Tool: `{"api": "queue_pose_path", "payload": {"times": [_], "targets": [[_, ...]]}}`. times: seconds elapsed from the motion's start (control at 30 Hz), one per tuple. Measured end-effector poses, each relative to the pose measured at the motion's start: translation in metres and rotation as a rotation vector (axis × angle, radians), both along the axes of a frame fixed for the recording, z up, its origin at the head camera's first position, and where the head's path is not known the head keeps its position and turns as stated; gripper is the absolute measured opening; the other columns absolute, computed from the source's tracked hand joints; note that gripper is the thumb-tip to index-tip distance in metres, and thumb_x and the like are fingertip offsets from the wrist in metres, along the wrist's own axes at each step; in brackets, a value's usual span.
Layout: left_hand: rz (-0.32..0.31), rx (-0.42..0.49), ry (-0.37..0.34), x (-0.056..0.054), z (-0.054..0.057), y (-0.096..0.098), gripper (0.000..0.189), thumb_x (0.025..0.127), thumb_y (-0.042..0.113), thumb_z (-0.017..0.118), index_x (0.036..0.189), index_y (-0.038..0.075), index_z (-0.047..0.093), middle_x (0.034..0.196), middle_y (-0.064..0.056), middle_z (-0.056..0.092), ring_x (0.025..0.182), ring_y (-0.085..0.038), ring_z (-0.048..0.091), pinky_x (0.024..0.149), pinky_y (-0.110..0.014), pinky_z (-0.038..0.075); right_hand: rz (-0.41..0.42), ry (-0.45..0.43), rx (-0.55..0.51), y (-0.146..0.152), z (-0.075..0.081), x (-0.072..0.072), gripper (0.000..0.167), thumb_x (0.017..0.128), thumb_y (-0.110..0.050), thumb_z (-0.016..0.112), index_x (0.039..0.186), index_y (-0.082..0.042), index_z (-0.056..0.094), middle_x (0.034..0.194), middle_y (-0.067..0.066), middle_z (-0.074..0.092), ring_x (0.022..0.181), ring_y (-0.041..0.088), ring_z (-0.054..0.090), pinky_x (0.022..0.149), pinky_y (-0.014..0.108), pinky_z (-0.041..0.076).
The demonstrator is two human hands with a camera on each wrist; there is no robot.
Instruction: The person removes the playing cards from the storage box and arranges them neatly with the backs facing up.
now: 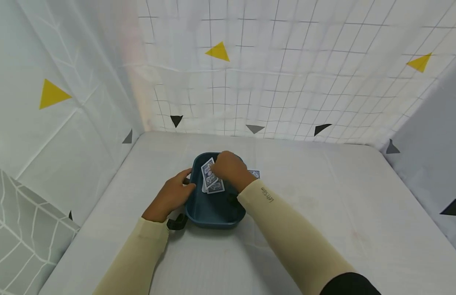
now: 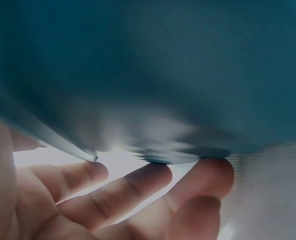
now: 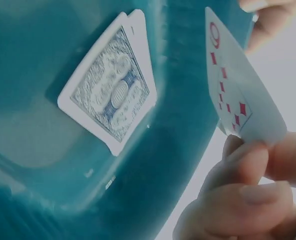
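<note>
My left hand (image 1: 170, 194) grips the left side of a dark teal tray (image 1: 213, 215), its thumb at the rim. In the left wrist view its fingertips (image 2: 215, 172) touch the tray's outer wall. Over the tray, my right hand (image 1: 229, 166) pinches a playing card (image 3: 243, 85) between thumb and fingers; the red diamonds on its face show in the right wrist view. Below that card, overlapping playing cards (image 3: 112, 90) with blue patterned backs lie inside the tray, face down. Another blue-backed card (image 1: 255, 173) lies right of the tray, partly hidden by the right hand.
The tray stands on a white-covered table (image 1: 305, 221). A white grid-lined sheet (image 1: 287, 69) with yellow and dark triangles hangs behind it. A pale curtain (image 1: 36, 135) borders the left side. A black strap (image 1: 177, 222) sits by the left wrist.
</note>
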State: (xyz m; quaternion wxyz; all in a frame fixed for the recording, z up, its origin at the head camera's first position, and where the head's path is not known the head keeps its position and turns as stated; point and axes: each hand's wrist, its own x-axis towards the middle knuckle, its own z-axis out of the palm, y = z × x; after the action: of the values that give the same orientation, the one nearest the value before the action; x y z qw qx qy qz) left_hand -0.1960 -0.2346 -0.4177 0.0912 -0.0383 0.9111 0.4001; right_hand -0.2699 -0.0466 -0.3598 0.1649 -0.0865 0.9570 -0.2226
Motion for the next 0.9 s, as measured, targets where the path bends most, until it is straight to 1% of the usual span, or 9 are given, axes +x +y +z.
{"api": "queue_pose_path", "payload": {"times": [0.1,0.3,0.4,0.5,0.6,0.7,0.8,0.9], "targets": [[0.003,0.001,0.000,0.000,0.000,-0.001,0.066,0.108,0.032,0.051,0.170,0.021,0.031,0.156,-0.020,0.054,0.137,-0.042,0.057,0.106,-0.061,0.050,-0.017,0.009,-0.033,0.005,0.003,0.000,0.034,0.109,-0.033,0.059,0.097,-0.007,0.076,0.079,0.005,0.064,0.069,0.019,0.062,0.061,0.031,0.046],[0.008,0.003,-0.006,0.000,-0.001,-0.001,0.066,0.108,0.031,0.052,0.170,0.020,0.032,0.155,-0.020,0.055,0.135,-0.042,0.059,0.105,-0.060,0.051,-0.037,0.001,-0.120,0.018,0.005,0.001,0.038,0.111,-0.037,0.055,0.116,-0.003,0.072,0.092,0.008,0.068,0.083,0.023,0.066,0.072,0.035,0.050],[0.011,0.003,-0.006,0.001,-0.001,0.000,0.066,0.108,0.031,0.052,0.170,0.020,0.032,0.154,-0.021,0.055,0.134,-0.042,0.059,0.104,-0.060,0.052,-0.047,-0.010,-0.173,0.025,0.006,0.001,0.041,0.112,-0.036,0.054,0.122,-0.002,0.072,0.096,0.008,0.068,0.089,0.024,0.067,0.075,0.036,0.052],[0.010,-0.002,-0.001,0.000,-0.001,-0.001,0.066,0.108,0.031,0.051,0.170,0.019,0.032,0.154,-0.020,0.056,0.133,-0.041,0.060,0.104,-0.059,0.052,-0.077,-0.025,-0.225,0.034,0.006,0.000,0.042,0.112,-0.036,0.053,0.125,-0.001,0.071,0.100,0.010,0.069,0.093,0.026,0.066,0.079,0.038,0.053],[0.005,-0.005,0.010,0.000,-0.002,-0.002,0.066,0.108,0.031,0.051,0.170,0.019,0.033,0.153,-0.020,0.057,0.131,-0.040,0.061,0.102,-0.058,0.053,-0.098,-0.017,-0.229,0.044,0.007,-0.003,0.045,0.112,-0.036,0.052,0.130,0.000,0.071,0.107,0.012,0.069,0.100,0.028,0.064,0.086,0.042,0.054],[0.002,-0.002,0.018,-0.001,-0.003,-0.004,0.066,0.108,0.031,0.052,0.170,0.020,0.033,0.152,-0.020,0.057,0.131,-0.040,0.061,0.101,-0.057,0.053,-0.127,-0.036,-0.236,0.056,0.008,-0.006,0.048,0.112,-0.037,0.050,0.136,0.001,0.069,0.113,0.013,0.068,0.104,0.030,0.062,0.091,0.048,0.055],[0.001,0.004,0.015,-0.001,-0.004,-0.005,0.065,0.108,0.031,0.052,0.170,0.022,0.033,0.152,-0.020,0.057,0.131,-0.040,0.061,0.100,-0.056,0.053,-0.158,-0.062,-0.249,0.068,0.008,-0.009,0.048,0.112,-0.036,0.049,0.137,0.000,0.068,0.111,0.013,0.066,0.101,0.030,0.061,0.091,0.049,0.056],[0.006,0.008,0.007,-0.001,-0.005,-0.005,0.065,0.108,0.031,0.052,0.170,0.022,0.033,0.153,-0.020,0.057,0.131,-0.040,0.061,0.100,-0.056,0.054,-0.193,-0.087,-0.257,0.082,0.005,-0.014,0.044,0.112,-0.036,0.048,0.129,-0.001,0.070,0.106,0.014,0.064,0.096,0.029,0.060,0.085,0.045,0.055]]}}
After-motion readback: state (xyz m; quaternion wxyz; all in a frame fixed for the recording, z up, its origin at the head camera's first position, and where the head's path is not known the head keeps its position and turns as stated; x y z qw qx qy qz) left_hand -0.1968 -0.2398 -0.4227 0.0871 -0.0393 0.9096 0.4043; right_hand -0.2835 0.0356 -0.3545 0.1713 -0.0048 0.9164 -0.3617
